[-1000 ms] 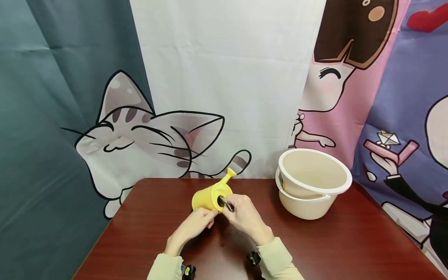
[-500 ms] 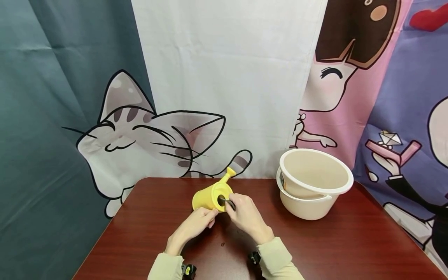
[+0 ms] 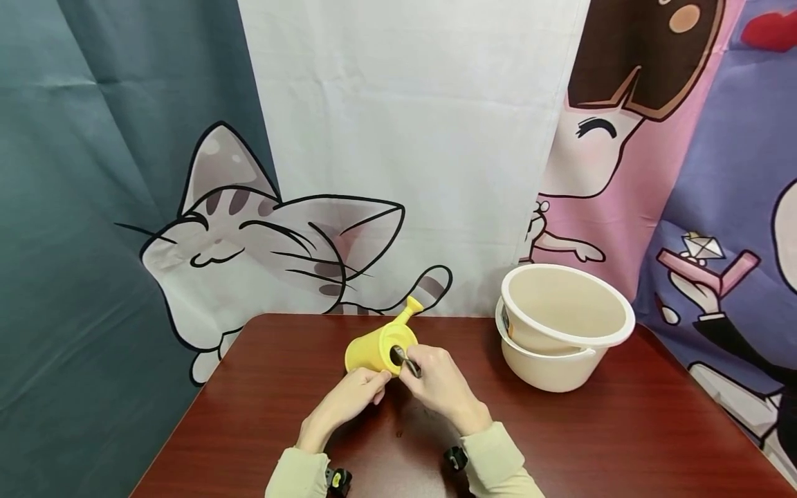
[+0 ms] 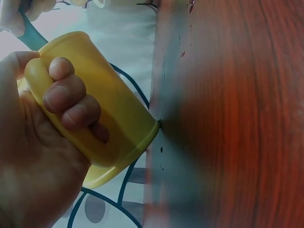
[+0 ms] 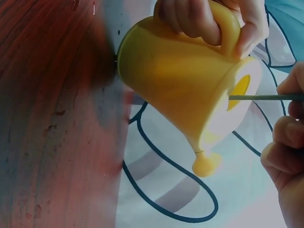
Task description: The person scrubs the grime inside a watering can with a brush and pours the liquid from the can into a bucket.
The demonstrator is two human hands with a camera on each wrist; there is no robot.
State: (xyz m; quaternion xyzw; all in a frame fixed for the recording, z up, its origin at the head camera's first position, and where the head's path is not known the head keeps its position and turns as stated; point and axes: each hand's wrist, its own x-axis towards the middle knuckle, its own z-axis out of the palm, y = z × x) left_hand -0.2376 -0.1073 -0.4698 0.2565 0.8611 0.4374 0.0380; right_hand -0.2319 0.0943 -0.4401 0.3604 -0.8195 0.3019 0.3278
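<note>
A yellow watering can [image 3: 367, 351] is tilted over the table, its round mouth facing my right hand and its spout up. My left hand [image 3: 355, 398] grips its handle; in the left wrist view the fingers curl through the yellow handle [image 4: 38, 78]. The can's bottom edge is right at the tabletop. My right hand [image 3: 441, 384] pinches a thin dark grey-green utensil [image 5: 266, 97]. Its far end goes through the opening in the can's top [image 5: 242, 85] and is hidden inside, so I cannot tell what kind of utensil it is.
Two cream plastic basins [image 3: 563, 370], one set askew in the other, stand at the table's back right. The dark red-brown table [image 3: 249, 415] has small wet spots near the hands. Behind its back edge hangs a printed cloth [image 3: 411, 138].
The utensil's angle in the can's mouth has shifted slightly while the right hand keeps its pinch. The left hand and can hold their place; the whole view has drifted a little.
</note>
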